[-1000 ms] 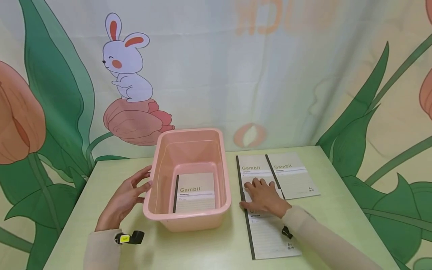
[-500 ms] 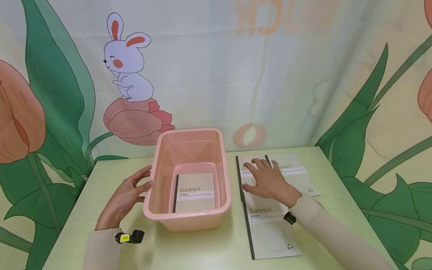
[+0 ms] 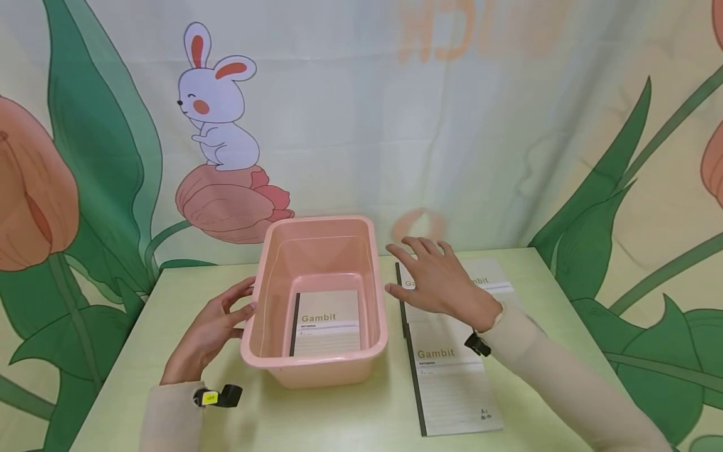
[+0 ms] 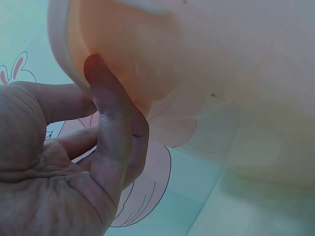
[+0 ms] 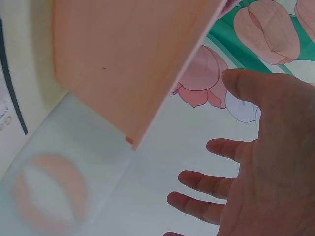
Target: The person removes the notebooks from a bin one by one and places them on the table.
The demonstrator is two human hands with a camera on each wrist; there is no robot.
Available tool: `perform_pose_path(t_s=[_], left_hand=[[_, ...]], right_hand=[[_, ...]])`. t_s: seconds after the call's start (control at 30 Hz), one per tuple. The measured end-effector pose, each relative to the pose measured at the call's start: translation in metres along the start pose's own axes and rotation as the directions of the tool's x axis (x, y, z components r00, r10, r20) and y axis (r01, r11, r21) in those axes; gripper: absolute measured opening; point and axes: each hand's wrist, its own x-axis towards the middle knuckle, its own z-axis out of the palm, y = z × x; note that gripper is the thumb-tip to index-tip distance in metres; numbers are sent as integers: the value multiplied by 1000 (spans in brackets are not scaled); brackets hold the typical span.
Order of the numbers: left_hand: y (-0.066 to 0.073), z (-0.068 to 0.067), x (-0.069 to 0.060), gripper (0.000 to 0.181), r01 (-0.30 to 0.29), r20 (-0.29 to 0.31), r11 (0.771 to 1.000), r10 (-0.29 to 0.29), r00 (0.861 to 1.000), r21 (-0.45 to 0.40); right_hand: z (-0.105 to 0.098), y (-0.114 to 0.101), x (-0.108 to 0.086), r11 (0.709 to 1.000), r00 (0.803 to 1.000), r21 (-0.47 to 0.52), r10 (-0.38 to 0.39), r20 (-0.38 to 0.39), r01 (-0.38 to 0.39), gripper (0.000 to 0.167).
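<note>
Notebooks (image 3: 457, 389) with pale covers and dark spines lie in 2 places: 3 to the right of the pink tub (image 3: 316, 371) and 1 inside it. Nearest, a cream left sleeve (image 3: 172, 417) and a cream right sleeve (image 3: 565, 376) reach in on either side of the tub, each with a black strap (image 3: 231, 395) at the wrist. The front notebook lies flat to the right of the tub's near end, its cover reading "Gambit". The tub stands on the pale green table (image 3: 316, 430), and the notebook on its floor also reads "Gambit". At the tub's left rim, the left hand (image 3: 211, 329) holds the edge with thumb and bent fingers. Right of the tub, the right hand (image 3: 437, 279) hovers, fingers spread wide, holding nothing and apart from the tub's wall. Beneath it, partly hidden, 2 back notebooks (image 3: 492, 270) lie side by side to the right of the tub's far end. Behind the tub hangs a printed cloth (image 3: 339, 138), its white rabbit (image 3: 228, 147) beyond the tub's far left.
</note>
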Motion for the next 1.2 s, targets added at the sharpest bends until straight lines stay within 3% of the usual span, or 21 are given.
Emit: perform_pose_path(t_s=[0.27,0.53,0.77,0.93,1.2], left_hand=[[4,5,0,66,-1,-25,1000,1,1000,4],[14,24,9,64,-11,-28,1000,11,1000,-17],[16,29,17,62,8,-62,1000,-9,998,-20],[17,29,19,62,24,-72,999,-25,997,-24],[14,30,21,61,25,-61,999,-27,998,-34]], right_hand=[[-9,-7,13,999,1000,31,7,26,-8,69],[-9,-1,17,997,998,74,34,47,-37,70],[-18,-3,26,997,999,74,27,26,-29,66],[-26,-10,44,997,998,82,6,54,-11,68],[-23,-26,91,993,986,120,-36,164,16,70]])
